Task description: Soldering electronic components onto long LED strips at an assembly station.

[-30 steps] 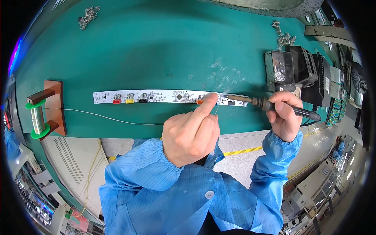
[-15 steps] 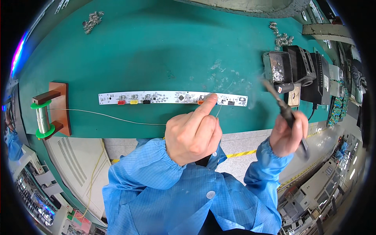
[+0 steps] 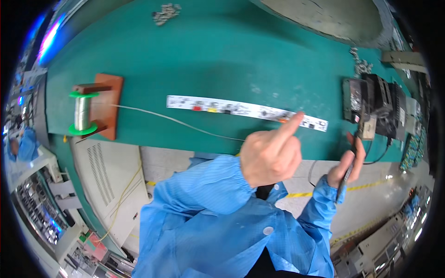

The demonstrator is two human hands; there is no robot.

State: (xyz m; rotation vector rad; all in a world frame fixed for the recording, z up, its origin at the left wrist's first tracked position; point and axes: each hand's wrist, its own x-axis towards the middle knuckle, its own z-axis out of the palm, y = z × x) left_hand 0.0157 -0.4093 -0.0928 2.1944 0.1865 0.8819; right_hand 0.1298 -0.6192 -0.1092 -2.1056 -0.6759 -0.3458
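The left hand [image 3: 270, 155] is curled into a loose fist with only the forefinger stretched out, its tip touching the long white circuit strip [image 3: 245, 110] near that strip's right end. A thin solder wire [image 3: 185, 124] runs into this fist from the left, though the pictures do not show how the fingers pinch it. The wire leads away leftward to a green-flanged spool [image 3: 82, 113] standing on a brown wooden stand [image 3: 107, 105], well apart from the hand.

The right hand [image 3: 345, 166] is closed around the dark handle of a soldering iron [image 3: 348, 167] — the tool stands nearly upright in the grip, its upper end pointing toward the black soldering station [image 3: 373, 106] just above and to the right of that hand. The iron is lifted clear of the strip, which lies to the upper left of the right hand.

The strip lies flat on the green bench mat [image 3: 222, 55], carrying small red, yellow and black parts left of the pointing finger. Far beyond both hands — at the mat's far edge — sits a small heap of metal parts [image 3: 166, 12]. Both forearms wear blue sleeves [image 3: 204, 185].
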